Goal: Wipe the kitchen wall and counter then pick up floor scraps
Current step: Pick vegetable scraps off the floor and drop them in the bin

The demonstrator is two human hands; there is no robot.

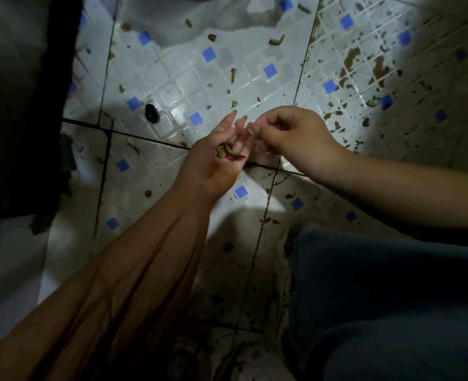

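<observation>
My left hand [216,158] is turned palm up over the tiled floor [188,78] and cups a small pile of green and red vegetable scraps [228,154]. My right hand [290,136] hovers just to its right, fingertips pinched together over the left fingers; whether it holds a scrap is too small to tell. Several loose scraps lie on the wet white-and-blue tiles beyond, such as a green stem [276,40], a thin stalk [232,75] and a dark chunk [151,112].
A dark cabinet side [21,105] borders the floor on the left. Brown stains and specks [364,64] cover the tiles at the right. My knee in dark blue fabric [392,298] fills the lower right.
</observation>
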